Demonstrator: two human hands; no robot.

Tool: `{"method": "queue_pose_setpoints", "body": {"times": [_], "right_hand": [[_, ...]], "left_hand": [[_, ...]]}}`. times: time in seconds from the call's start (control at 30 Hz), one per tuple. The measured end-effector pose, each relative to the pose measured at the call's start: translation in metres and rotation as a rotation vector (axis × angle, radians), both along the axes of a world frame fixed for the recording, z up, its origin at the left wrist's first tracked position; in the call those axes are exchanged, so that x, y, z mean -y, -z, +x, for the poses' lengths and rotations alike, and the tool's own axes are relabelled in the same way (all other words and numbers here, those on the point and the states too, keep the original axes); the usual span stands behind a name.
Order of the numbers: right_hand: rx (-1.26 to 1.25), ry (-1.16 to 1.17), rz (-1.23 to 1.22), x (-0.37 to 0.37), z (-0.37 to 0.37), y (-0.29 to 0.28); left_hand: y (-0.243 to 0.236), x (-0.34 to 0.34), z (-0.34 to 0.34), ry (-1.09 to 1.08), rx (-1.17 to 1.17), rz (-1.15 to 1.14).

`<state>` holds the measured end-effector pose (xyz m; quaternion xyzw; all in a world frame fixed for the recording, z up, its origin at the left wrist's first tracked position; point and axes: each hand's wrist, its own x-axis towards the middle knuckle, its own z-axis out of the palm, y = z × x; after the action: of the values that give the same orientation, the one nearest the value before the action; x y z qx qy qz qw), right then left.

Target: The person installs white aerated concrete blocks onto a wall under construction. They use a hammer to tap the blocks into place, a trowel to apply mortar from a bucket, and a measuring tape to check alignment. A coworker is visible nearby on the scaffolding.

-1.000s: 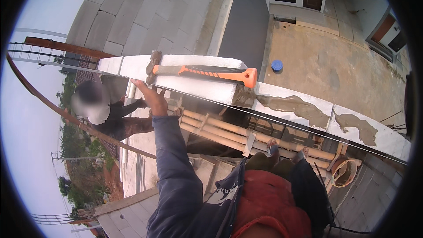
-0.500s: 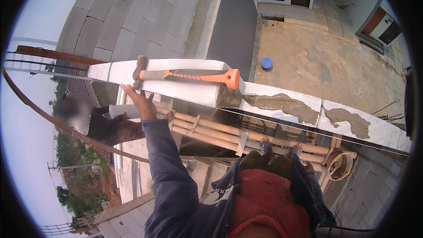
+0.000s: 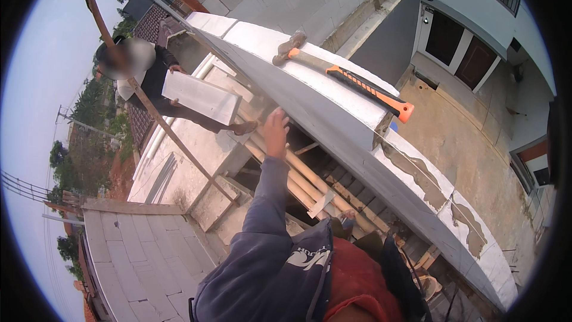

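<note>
My left hand (image 3: 276,133) is raised beside the near face of a white block wall (image 3: 310,107), with nothing in it. Its fingers are slightly bent and apart; whether they touch the wall I cannot tell. On the raised white block (image 3: 351,104) along the wall's top lies a hammer (image 3: 348,81) with an orange and black handle and a mortar-smeared head. Farther right, wet grey mortar (image 3: 417,173) is spread over the lower course, with a string along it. My right hand is out of sight.
At the left, a co-worker (image 3: 155,72) holds a pale block (image 3: 199,97) in both hands. Bamboo poles (image 3: 301,170) run below me over dark gaps. A slanting wooden pole (image 3: 173,134) stands between me and the co-worker. A bucket (image 3: 426,285) is at lower right.
My view has swung left and tilted. My left hand has moved away from beside the hammer's head, down along the wall. The co-worker's block is now in fuller view.
</note>
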<state>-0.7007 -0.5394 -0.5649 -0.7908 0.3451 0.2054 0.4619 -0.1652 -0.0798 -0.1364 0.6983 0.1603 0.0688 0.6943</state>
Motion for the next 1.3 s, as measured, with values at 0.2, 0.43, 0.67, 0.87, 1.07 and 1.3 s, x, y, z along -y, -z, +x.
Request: {"method": "queue_pose_setpoints", "body": {"times": [0.2,0.43,0.67,0.87,1.07,1.3], "right_hand": [[-0.023,-0.355,0.104,0.004,0.083,-0.02],[0.027,-0.97,0.049,-0.059,0.209,-0.098],[0.244,-0.972,0.244,-0.26,0.36,-0.272],[0.372,-0.831,0.608,-0.435,0.438,-0.368],[0.582,-0.316,0.944,-0.556,0.469,-0.411],[0.59,0.119,0.983,-0.527,0.446,-0.414]], "left_hand": [[0.12,-0.063,-0.167,-0.223,-0.334,-0.17],[0.133,-0.133,-0.272,-0.605,-0.357,-0.544],[0.142,-0.203,-0.246,-0.674,-0.239,-0.642],[0.082,-0.322,-0.13,-0.601,-0.101,-0.543],[0.052,-0.311,-0.081,-0.38,0.285,-0.72],[0.012,-0.215,-0.11,-0.429,0.096,-0.758]]}}
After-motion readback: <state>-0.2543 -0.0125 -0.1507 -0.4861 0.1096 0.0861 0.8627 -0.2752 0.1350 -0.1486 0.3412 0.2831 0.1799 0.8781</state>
